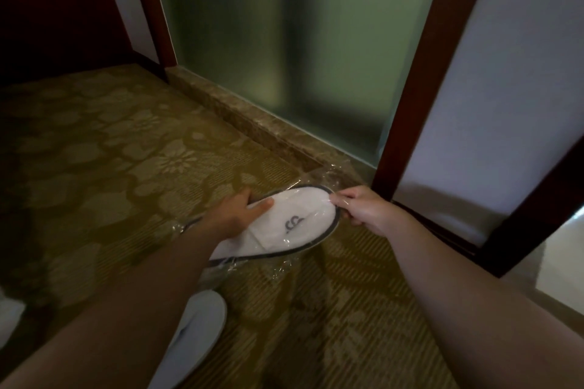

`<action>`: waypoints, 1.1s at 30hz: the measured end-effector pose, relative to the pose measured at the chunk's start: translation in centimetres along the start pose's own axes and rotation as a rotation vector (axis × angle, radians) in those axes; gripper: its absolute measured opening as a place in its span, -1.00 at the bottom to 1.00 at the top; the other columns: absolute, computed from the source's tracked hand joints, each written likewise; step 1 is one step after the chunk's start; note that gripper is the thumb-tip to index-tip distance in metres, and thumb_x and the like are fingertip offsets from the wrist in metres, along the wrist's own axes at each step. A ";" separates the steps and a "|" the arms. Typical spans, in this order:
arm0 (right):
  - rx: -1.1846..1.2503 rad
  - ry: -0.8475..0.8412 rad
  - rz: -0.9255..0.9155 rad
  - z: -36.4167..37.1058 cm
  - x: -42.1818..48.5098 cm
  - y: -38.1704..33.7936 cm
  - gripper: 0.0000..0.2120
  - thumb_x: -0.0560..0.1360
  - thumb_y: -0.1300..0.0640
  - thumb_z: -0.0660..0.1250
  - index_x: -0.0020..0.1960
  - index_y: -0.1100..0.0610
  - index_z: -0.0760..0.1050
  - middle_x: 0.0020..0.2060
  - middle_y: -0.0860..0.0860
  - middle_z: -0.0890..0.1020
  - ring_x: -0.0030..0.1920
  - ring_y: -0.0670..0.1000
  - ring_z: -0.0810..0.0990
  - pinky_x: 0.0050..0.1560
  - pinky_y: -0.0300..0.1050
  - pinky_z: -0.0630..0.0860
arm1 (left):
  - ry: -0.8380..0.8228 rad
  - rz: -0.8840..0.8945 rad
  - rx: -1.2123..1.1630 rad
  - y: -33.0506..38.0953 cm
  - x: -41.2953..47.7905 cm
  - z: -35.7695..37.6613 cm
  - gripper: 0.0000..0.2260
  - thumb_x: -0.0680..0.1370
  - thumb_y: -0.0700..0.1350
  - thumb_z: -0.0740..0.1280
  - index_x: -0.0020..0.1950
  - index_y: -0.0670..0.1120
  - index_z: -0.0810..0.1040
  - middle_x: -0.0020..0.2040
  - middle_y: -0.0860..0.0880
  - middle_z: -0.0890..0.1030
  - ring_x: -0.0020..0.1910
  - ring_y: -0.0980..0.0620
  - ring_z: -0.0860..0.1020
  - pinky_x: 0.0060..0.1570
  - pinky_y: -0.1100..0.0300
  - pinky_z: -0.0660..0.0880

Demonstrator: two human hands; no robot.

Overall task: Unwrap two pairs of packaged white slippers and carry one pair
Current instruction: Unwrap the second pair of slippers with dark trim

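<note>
A packaged pair of white slippers [284, 227] with dark trim and a dark logo is held above the carpet, still inside a clear plastic wrapper [328, 177]. My left hand [237, 215] grips the slippers from the left side through the film. My right hand [360, 208] pinches the wrapper at the toe end on the right. Under my left forearm, another white slipper [196, 335] lies on the carpet, partly hidden. A further white shape [8, 319] shows at the far left edge; what it is I cannot tell.
Patterned gold carpet [126, 167] covers the floor. A marble sill [240, 117] runs below a frosted glass panel [284, 41] in a dark wooden frame [423, 73]. A white wall with dark skirting [512, 104] stands at right, tiled floor beyond it.
</note>
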State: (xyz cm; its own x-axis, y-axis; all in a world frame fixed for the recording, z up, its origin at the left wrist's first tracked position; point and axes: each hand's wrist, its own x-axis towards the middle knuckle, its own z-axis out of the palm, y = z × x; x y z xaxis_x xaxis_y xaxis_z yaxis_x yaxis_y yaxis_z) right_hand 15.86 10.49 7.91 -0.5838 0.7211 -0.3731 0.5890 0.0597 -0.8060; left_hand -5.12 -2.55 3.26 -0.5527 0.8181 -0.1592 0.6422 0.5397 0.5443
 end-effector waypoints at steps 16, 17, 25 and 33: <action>0.270 0.369 0.086 -1.8 1.9 2.0 -0.65 0.60 0.03 0.14 0.28 0.19 0.47 0.08 0.17 0.58 0.01 0.10 0.53 0.05 -0.04 0.50 | 0.192 0.041 0.256 -0.8 -0.2 0.3 -0.33 0.54 0.24 0.11 0.54 -0.05 0.04 0.57 -0.09 0.06 0.54 -0.12 0.05 0.48 -0.17 0.01; 0.302 0.397 0.102 -1.9 2.0 2.2 -0.65 0.60 0.04 0.14 0.26 0.20 0.49 0.03 0.17 0.58 -0.09 0.08 0.53 -0.09 -0.09 0.48 | 0.210 0.007 0.208 -0.8 0.0 0.4 -0.30 0.52 0.25 0.13 0.55 -0.04 0.00 0.58 -0.10 0.03 0.55 -0.15 0.03 0.48 -0.19 0.02; 0.538 0.454 0.221 -2.4 2.2 3.4 -0.73 0.59 0.04 0.17 0.13 0.19 0.51 -0.14 0.14 0.56 -0.39 -0.01 0.41 -0.42 -0.20 0.34 | 0.241 -0.420 -0.822 2.5 0.6 1.3 -0.31 0.49 0.21 0.26 0.51 -0.09 0.16 0.48 -0.14 0.31 0.41 -0.21 0.34 0.37 -0.11 0.32; 0.528 0.436 0.202 -3.2 2.0 4.2 -0.74 0.59 0.02 0.20 0.08 0.18 0.53 -0.19 0.09 0.57 -0.24 0.03 0.51 -0.08 -0.07 0.49 | 0.471 -0.456 -1.416 3.3 1.9 0.5 -0.35 0.46 -0.01 0.41 0.44 -0.01 0.14 0.25 -0.20 0.53 0.08 -0.13 0.61 -0.25 0.09 0.59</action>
State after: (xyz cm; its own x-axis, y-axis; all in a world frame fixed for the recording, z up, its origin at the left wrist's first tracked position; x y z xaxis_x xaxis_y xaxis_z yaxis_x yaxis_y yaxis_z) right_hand 18.93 14.41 5.28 -0.1503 0.8996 -0.4101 0.2487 -0.3671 -0.8963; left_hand -3.79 0.84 4.38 -0.8388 0.3629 -0.4058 -0.4756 -0.1258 0.8706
